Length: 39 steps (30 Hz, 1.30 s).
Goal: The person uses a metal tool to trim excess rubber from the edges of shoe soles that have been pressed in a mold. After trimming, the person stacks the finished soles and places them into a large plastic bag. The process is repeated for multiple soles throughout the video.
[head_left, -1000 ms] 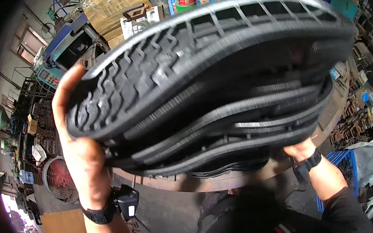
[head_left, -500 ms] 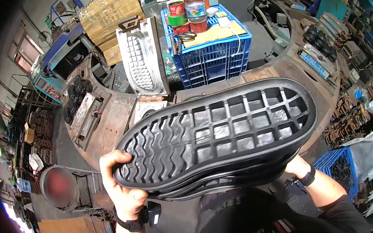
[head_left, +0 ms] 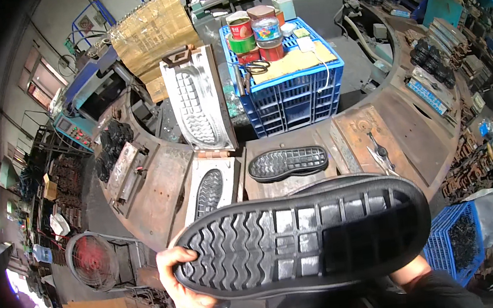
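At lower centre, left hand [head_left: 182, 288] clamped on black shoe sole [head_left: 238, 251]; right hand [head_left: 412, 270] mostly hidden behind it, cannot tell grip. Left of centre, open mould [head_left: 193, 108], second sole [head_left: 208, 193] in lower half. Lower right, blue crate [head_left: 436, 257] holding dark pieces [head_left: 464, 242].

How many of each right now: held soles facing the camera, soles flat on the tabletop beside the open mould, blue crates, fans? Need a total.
Held sole facing the camera: 1
Sole flat on the tabletop: 1
Blue crates: 2
Fan: 1
Total: 5
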{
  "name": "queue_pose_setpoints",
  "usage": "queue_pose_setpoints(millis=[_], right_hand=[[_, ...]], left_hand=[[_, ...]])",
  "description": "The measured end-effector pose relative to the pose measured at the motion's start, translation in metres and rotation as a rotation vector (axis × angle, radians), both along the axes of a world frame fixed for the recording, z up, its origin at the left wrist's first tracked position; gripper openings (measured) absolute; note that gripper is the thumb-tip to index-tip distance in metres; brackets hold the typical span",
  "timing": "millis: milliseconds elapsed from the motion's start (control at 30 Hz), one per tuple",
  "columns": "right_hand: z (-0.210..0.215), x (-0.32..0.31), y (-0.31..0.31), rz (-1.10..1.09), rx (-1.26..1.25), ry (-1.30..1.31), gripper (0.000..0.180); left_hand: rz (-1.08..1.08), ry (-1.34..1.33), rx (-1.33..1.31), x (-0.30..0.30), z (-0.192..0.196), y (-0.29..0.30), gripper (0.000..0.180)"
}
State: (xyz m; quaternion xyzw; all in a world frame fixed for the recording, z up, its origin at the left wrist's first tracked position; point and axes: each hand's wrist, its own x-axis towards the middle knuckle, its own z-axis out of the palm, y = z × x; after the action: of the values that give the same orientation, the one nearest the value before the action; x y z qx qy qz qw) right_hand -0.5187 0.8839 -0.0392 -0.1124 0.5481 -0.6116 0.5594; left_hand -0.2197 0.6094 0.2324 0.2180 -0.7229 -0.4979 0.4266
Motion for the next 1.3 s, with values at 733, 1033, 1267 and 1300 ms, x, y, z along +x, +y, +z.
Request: queue_pose_setpoints(millis=[733,1033,1267,1300], right_hand=[[-0.001,0.023,-0.017,0.342,0.208,-0.572,0.054],[0.045,0.046,-0.02,0.443,-0.032,-0.451,0.073],[0.07,0.046,-0.01,0.609,-0.113,-0.416,0.08],[0.072,0.048,-0.012,0.64,-0.113,-0.398,0.08]], left_hand=[[-0.132,0.28,0.322,0.076,-0.015,-0.069,0.089],[-0.268,0.409,0.279,0.119,-0.006,-0.044,0.092],[0.193,0.039,0.491,0.157,0.08,0.08,0.072],[0.26,-0.029,0.495,0.169,0.089,0.096,0.083]])
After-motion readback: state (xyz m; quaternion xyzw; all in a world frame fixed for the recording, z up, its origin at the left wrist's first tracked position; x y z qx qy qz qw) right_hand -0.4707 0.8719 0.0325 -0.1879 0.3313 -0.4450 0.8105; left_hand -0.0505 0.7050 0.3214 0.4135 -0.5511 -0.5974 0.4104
